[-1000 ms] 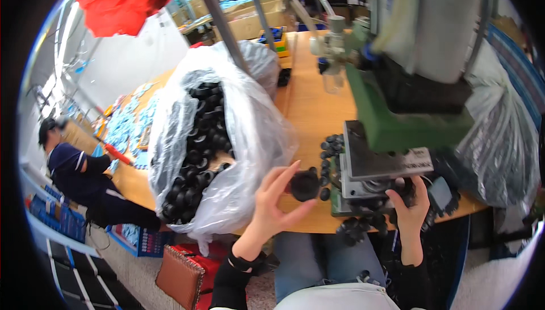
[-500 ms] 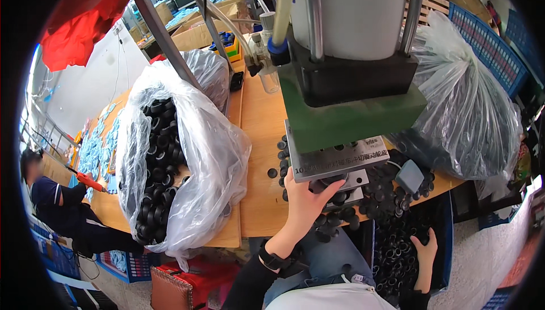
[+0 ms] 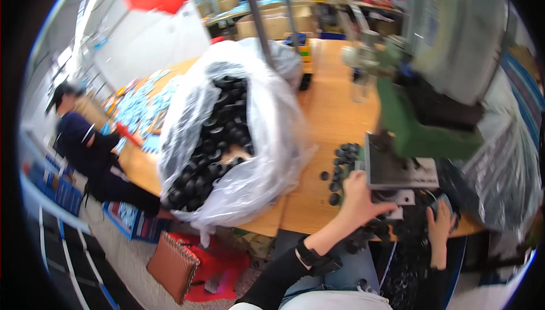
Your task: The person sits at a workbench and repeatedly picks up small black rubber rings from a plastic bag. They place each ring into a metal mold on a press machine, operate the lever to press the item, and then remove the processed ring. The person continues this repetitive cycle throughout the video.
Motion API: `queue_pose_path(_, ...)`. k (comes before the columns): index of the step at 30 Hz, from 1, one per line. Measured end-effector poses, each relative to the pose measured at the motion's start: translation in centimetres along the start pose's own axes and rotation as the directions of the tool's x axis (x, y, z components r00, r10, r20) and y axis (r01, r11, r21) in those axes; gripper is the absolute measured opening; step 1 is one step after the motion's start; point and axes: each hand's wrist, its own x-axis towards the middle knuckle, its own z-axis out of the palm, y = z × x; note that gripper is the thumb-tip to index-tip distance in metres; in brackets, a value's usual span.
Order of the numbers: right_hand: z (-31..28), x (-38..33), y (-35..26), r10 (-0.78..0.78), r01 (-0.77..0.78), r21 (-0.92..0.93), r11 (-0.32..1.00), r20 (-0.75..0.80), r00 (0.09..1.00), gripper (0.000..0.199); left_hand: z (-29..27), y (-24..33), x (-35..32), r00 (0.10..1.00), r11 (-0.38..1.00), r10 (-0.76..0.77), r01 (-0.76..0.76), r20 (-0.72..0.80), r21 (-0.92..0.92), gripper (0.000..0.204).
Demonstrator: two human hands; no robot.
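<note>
At the press, my left hand (image 3: 359, 201) has its fingers up by the left edge of the metal die plate (image 3: 401, 165). Its thumb spreads right toward a smaller metal block (image 3: 404, 197) below the plate, and I see nothing held. To the right, my right hand (image 3: 439, 229) lies with outstretched fingers on a grey-blue block (image 3: 447, 203); blur hides the exact contact. Small black round pieces (image 3: 344, 156) lie left of the die. More black rings (image 3: 404, 273) fill a blue crate below my right hand. The green press head (image 3: 427, 135) stands above the plate.
A clear plastic bag (image 3: 267, 134) of black round parts (image 3: 218, 139) stands open on the wooden table (image 3: 332, 117). Another bag (image 3: 505, 168) sits right of the press. At the left, a person (image 3: 85, 134) holds a red tool. A red bag (image 3: 224, 270) is below the table.
My view has swung left, so the scene sits further right. My right hand has risen from the crate of rings to the grey-blue block. My left hand stays at the die.
</note>
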Motion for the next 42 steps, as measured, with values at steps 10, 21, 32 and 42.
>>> queue_pose_path(10, -5.1, -3.4, -5.7, -0.114, 0.301, 0.517, 0.802, -0.363, 0.925, 0.037, -16.5, -6.3, -1.3, 0.923, 0.977, -0.082, 0.149, -0.376, 0.153, 0.017)
queue_pose_path(21, -5.0, 0.1, -17.9, -0.124, 0.063, 0.974, 0.22, -0.036, 0.992, 0.039, -26.7, -28.8, 0.8, 0.816, 0.267, -0.411, 0.533, -0.405, 0.803, 0.048)
queue_pose_path(32, -4.5, -1.8, -18.2, -0.248, 0.42, 0.485, 0.767, -0.379, 0.892, 0.057, -28.2, -23.0, -1.1, 0.703, 0.738, -0.318, 0.604, -0.636, 0.299, 0.061)
queue_pose_path(42, -6.3, -5.9, -9.9, 0.178, 0.118, 0.863, 0.492, -0.233, 0.956, 0.054, -9.7, -0.1, -2.0, 0.997, 0.976, -0.047, 0.059, 0.059, -0.211, 0.062)
